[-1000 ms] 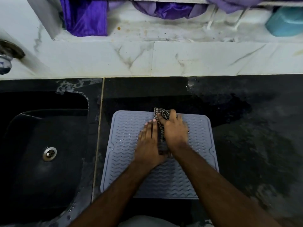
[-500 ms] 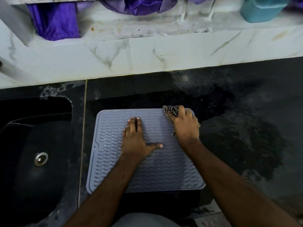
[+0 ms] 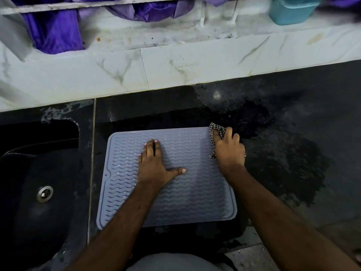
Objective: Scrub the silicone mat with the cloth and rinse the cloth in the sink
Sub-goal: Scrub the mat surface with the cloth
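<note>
A grey-blue silicone mat (image 3: 195, 196) with wavy ridges lies flat on the black counter, just right of the sink. My left hand (image 3: 154, 163) rests flat on the mat's middle, fingers pointing away and thumb spread to the right. My right hand (image 3: 229, 151) sits at the mat's far right corner, closed on a black-and-white checked cloth (image 3: 214, 132). The cloth sticks out past the fingers and along the hand's left side, pressed onto the mat's edge.
A black sink (image 3: 39, 192) with a metal drain (image 3: 45, 194) is at the left. The black counter (image 3: 293, 173) to the right of the mat is wet. A white marble ledge (image 3: 175, 65) runs behind, with purple fabric (image 3: 54, 30) and a teal container (image 3: 293, 9) above it.
My right hand has slid the cloth from the mat's far middle to its far right corner. My left hand has parted from it and now lies flat on the mat.
</note>
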A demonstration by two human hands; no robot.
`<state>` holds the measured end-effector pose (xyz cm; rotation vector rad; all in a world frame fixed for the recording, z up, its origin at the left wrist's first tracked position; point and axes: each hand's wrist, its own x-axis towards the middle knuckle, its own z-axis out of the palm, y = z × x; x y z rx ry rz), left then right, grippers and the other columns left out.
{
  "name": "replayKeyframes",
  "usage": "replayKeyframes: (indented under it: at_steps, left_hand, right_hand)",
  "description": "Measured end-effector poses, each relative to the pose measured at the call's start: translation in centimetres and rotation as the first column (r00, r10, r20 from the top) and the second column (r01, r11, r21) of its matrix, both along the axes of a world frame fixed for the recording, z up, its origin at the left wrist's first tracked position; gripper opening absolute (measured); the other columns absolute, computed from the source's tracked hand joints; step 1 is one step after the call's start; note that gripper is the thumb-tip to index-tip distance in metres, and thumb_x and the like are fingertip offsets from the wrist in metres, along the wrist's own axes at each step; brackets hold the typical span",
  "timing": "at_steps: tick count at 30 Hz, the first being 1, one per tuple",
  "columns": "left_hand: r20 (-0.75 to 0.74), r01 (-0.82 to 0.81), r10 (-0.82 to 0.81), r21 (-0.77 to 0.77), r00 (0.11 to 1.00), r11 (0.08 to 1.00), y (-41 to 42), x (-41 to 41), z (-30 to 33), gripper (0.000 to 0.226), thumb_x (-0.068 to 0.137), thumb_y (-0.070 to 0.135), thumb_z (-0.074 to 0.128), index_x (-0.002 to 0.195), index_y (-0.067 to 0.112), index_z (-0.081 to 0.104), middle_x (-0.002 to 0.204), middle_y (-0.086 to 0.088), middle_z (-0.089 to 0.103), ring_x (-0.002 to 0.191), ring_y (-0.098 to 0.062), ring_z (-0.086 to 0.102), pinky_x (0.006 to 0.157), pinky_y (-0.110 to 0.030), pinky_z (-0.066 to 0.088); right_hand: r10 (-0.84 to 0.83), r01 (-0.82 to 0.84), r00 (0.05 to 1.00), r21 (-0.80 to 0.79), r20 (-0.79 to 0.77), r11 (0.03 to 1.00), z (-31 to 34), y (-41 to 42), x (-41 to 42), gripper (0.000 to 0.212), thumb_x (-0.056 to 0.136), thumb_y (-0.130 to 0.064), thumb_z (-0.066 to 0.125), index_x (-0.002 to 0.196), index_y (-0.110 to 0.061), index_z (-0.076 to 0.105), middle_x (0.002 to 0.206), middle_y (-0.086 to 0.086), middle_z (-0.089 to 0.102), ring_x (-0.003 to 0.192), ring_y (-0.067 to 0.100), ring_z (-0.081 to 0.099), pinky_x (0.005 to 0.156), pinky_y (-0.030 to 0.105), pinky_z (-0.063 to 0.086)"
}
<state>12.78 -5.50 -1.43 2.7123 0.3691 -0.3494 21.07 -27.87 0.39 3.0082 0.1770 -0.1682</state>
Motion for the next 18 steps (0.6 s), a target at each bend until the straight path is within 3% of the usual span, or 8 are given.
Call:
replayKeyframes:
  at_steps: [7,11,14,18]
  left_hand:
    - [0.01,0.041,-0.041,0.019,0.999,0.999,0.0,-0.3,0.0,0.141,0.063,0.099,0.044,0.161,0.01,-0.006,0.169,-0.012,-0.007,0.156,-0.029,-0.006,0.127,-0.046,0.005]
    - [0.044,0.053,-0.052,-0.036,0.998,0.998,0.4,-0.5,0.1,0.132,0.07,0.099,0.037,0.162,0.011,0.0,0.169,-0.012,-0.004,0.156,-0.028,-0.004,0.126,-0.045,0.005]
    - [0.1,0.065,-0.056,-0.091,0.993,0.994,1.3,-0.9,0.6,0.116,0.08,0.09,0.037,0.162,0.014,0.006,0.17,-0.007,-0.001,0.156,-0.025,0.0,0.125,-0.043,0.008]
    - [0.119,-0.015,0.032,-0.144,0.992,0.989,4.1,-2.1,1.4,0.101,0.09,0.069,0.054,0.162,0.017,0.008,0.17,-0.003,0.004,0.156,-0.021,0.006,0.125,-0.04,0.013]
  right_hand:
    - [-0.127,0.129,0.992,0.269,-0.023,0.954,1.9,-0.2,-0.3,0.037,0.1,-0.013,0.046,0.135,-0.024,0.05,0.135,0.014,0.03,0.112,0.035,0.047,0.075,0.049,0.054]
    - [-0.085,0.068,0.996,0.584,0.001,0.809,3.6,1.1,-0.5,0.039,0.1,-0.017,0.052,0.139,-0.024,0.053,0.129,0.009,0.034,0.106,0.034,0.054,0.086,0.046,0.054]
    - [-0.09,0.093,0.995,0.767,-0.047,0.635,4.8,3.2,-0.5,0.035,0.098,-0.03,0.063,0.132,-0.023,0.063,0.123,0.004,0.042,0.106,0.024,0.058,0.097,0.032,0.049]
    - [0.008,0.086,0.994,0.842,-0.107,0.533,6.5,8.1,-1.3,0.032,0.092,-0.039,0.07,0.121,-0.026,0.071,0.114,-0.001,0.052,0.101,0.009,0.057,0.089,0.013,0.038]
